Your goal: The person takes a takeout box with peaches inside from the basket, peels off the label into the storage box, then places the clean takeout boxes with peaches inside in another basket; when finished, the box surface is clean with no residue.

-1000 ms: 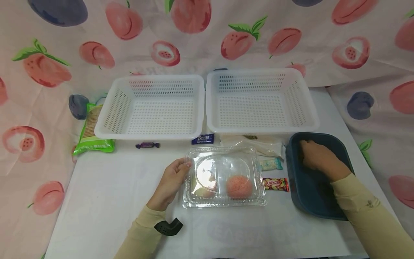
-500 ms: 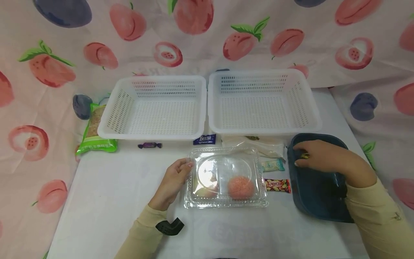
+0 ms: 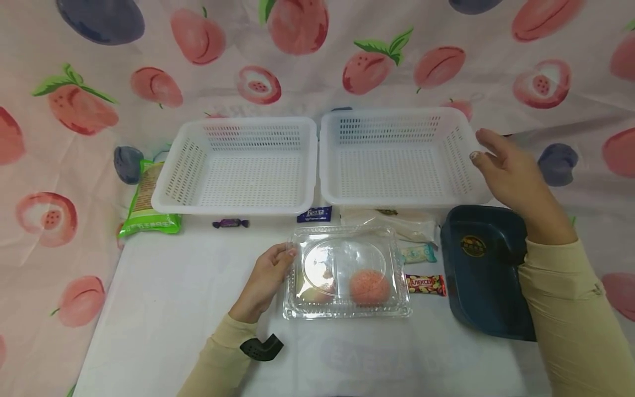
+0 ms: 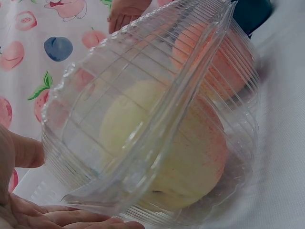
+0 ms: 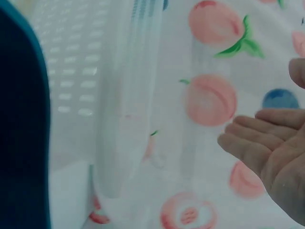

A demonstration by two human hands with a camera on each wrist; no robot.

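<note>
My left hand (image 3: 265, 281) grips the left edge of a clear plastic clamshell box (image 3: 347, 312), its lid down. Through the plastic show a pale yellow fruit with a pink blush (image 4: 190, 167) and a rounder orange-pink one (image 3: 369, 286). In the left wrist view, the thumb lies by the box's side and the fingers below it. My right hand (image 3: 518, 176) hovers around the right rim of the right white basket (image 3: 404, 201), fingers extended and holding nothing. Whether it touches the rim cannot be told. Below that hand stands a dark blue bin (image 3: 481, 298), partly hidden by the sleeve.
A second white basket (image 3: 230, 209) stands to the left. Behind it leans a green snack bag (image 3: 151, 223). Along the front lie a purple candy (image 3: 230, 223), a blue packet (image 3: 314, 214), a whitish packet (image 3: 414, 225), a teal-white wrapper (image 3: 419, 253) and a red-yellow bar (image 3: 425, 284).
My right hand has come up out of the dark blue bin and moved back to the right basket's rim. The left hand and the clamshell box stay in place.
</note>
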